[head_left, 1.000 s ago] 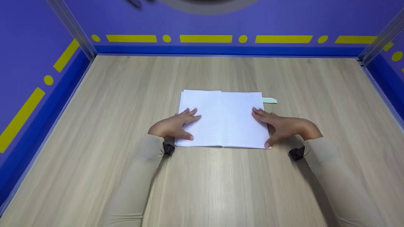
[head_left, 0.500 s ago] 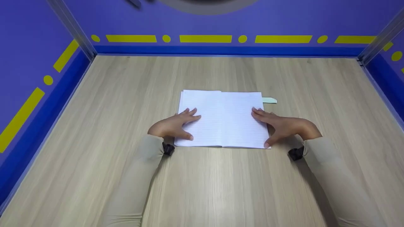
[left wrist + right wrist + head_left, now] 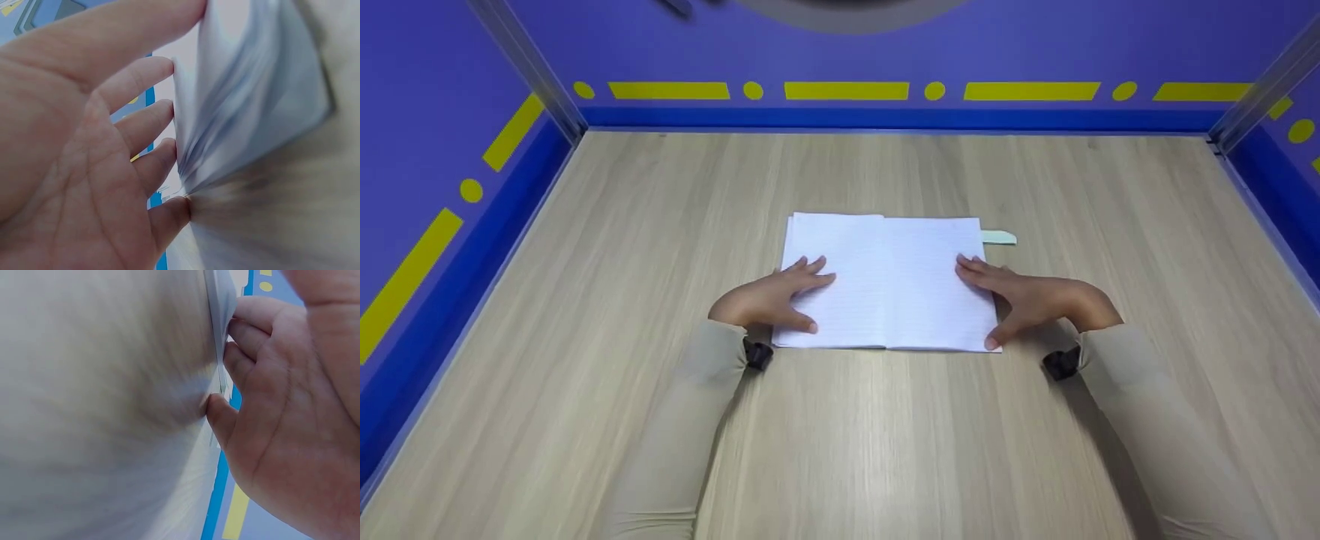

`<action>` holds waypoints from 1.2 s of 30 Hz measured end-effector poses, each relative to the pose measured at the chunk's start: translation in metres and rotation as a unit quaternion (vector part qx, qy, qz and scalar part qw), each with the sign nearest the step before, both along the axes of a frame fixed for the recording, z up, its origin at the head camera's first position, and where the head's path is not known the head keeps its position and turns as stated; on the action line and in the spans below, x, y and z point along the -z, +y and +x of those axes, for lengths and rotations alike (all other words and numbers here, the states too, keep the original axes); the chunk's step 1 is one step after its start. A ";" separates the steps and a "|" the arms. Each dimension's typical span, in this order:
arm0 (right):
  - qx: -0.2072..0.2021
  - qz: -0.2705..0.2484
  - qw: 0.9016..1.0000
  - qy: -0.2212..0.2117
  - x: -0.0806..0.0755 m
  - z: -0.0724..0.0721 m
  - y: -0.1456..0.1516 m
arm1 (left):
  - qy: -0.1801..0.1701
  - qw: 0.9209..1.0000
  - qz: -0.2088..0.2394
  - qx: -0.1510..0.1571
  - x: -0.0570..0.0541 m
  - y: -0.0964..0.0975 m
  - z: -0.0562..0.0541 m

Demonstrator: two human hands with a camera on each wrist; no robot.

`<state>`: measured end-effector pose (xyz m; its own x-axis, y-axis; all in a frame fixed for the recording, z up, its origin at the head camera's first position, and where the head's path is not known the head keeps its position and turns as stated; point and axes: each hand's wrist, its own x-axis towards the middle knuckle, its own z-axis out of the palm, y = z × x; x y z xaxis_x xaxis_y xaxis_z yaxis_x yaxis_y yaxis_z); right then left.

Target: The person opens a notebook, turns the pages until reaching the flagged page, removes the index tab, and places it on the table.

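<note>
An open notebook [image 3: 885,285] with white lined pages lies flat on the wooden table, its spine running away from me. My left hand [image 3: 776,296] rests on the outer part of the left page, fingers spread. On the right page's outer edge, my right hand [image 3: 1027,300] lies with fingers extended and the thumb near the bottom corner. A pale green tab [image 3: 999,238] sticks out past the right edge. In the left wrist view, the left hand [image 3: 84,146] touches the fanned page stack [image 3: 242,95]. The right wrist view has the right hand [image 3: 281,399] against the notebook's thin edge [image 3: 216,326].
The light wooden table [image 3: 847,450] surrounds the notebook. Blue-purple panels [image 3: 1035,45] with yellow bars and dots stand at the back and both sides. Black bands [image 3: 760,355] with small devices sit at both wrists, below beige sleeves.
</note>
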<state>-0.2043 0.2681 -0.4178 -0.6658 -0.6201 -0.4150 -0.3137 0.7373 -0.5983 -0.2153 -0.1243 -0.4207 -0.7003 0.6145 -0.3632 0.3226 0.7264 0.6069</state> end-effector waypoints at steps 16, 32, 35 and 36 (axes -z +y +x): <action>0.001 -0.012 1.000 0.018 0.002 0.002 0.000 | 0.005 1.000 0.012 0.008 0.001 -0.001 -0.002; 0.017 0.000 1.000 0.011 0.003 0.000 -0.001 | 0.008 1.000 0.012 0.013 -0.002 0.000 0.001; 0.019 -0.004 1.000 0.009 0.004 0.001 -0.002 | 0.014 1.000 0.009 0.010 -0.002 0.002 0.002; 0.020 -0.003 1.000 0.009 0.005 0.001 -0.002 | 0.018 1.000 0.007 0.007 -0.002 0.003 0.002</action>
<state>-0.2036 0.2664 -0.4224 -0.6971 -0.5961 -0.3984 -0.2954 0.7452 -0.5979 -0.2132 -0.1215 -0.4183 -0.7037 0.6299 -0.3287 0.3552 0.7126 0.6050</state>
